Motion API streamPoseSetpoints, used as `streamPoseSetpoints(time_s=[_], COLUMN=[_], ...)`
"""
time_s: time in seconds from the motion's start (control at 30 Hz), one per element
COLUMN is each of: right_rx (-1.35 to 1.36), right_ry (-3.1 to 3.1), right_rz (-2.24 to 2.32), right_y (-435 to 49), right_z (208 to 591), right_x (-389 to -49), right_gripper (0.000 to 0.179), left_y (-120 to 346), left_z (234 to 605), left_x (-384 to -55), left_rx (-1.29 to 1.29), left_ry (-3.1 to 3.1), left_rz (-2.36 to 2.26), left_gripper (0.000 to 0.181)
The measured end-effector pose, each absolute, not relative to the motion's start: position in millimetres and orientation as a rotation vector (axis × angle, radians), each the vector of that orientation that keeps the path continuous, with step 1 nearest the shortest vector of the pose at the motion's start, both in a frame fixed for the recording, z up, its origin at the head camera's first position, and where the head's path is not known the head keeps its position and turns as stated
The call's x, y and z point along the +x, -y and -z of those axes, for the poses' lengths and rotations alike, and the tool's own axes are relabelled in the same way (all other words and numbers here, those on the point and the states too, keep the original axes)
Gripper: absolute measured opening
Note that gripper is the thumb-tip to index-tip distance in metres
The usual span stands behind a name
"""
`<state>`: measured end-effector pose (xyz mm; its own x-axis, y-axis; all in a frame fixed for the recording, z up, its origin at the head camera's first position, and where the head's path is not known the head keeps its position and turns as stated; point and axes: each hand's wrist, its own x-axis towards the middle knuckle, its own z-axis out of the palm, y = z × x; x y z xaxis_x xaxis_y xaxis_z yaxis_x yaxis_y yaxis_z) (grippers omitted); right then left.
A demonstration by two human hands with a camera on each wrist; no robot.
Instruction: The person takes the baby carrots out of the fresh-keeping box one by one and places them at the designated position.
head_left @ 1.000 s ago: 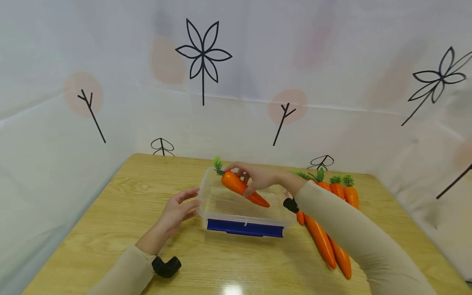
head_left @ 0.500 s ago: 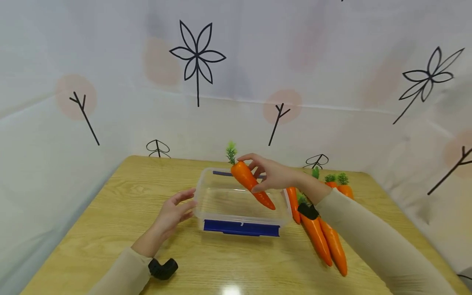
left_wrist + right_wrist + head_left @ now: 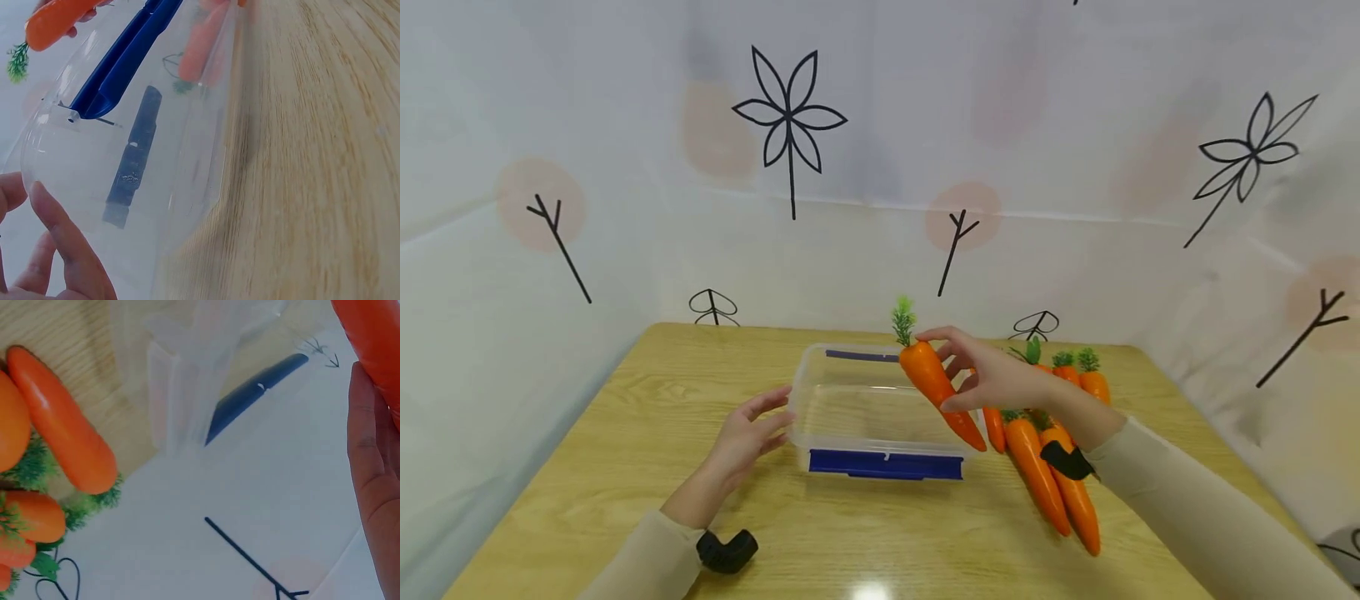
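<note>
My right hand (image 3: 996, 375) holds an orange carrot (image 3: 934, 379) with a green leafy top, the thumb on one side and the fingers on the other. The carrot slants over the right part of a clear plastic container (image 3: 850, 442), its tip pointing down and towards the front right. That container has a blue latch flap (image 3: 886, 464) on its front and another along its back. At its left side is my left hand (image 3: 741, 442), fingers extended to the rim. In the left wrist view, the thumb (image 3: 62, 231) lies against the transparent wall.
Several more carrots (image 3: 1037, 479) lie on the wooden table (image 3: 647, 417), just right of the container, partly behind the right forearm. A white cloth (image 3: 865, 258) with plant drawings hangs behind the table. Black wrist mounts (image 3: 726, 552) are worn at both wrists.
My right hand has lifted the carrot and carried it from over the container's middle to its right side, tilting it steeper. The left hand stays at the left rim. The head view has shifted slightly.
</note>
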<state>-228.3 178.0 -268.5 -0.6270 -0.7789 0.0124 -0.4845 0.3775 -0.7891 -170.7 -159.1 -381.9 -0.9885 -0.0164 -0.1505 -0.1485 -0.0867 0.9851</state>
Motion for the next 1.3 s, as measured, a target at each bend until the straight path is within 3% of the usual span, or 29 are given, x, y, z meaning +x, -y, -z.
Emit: streamPoseSetpoints(time_s=[1.3], right_rx=[-0.854], right_ry=[-2.457], right_rz=[1.390], right_y=[-302.1], right_z=[320.8], right_x=[-184.4], right_gripper=[0.084], left_y=[158.5], left_z=[382.5], left_x=[-168.0], left_rx=[-0.200], left_ry=[-2.058], left_rz=[-2.268], left_gripper=[0.048])
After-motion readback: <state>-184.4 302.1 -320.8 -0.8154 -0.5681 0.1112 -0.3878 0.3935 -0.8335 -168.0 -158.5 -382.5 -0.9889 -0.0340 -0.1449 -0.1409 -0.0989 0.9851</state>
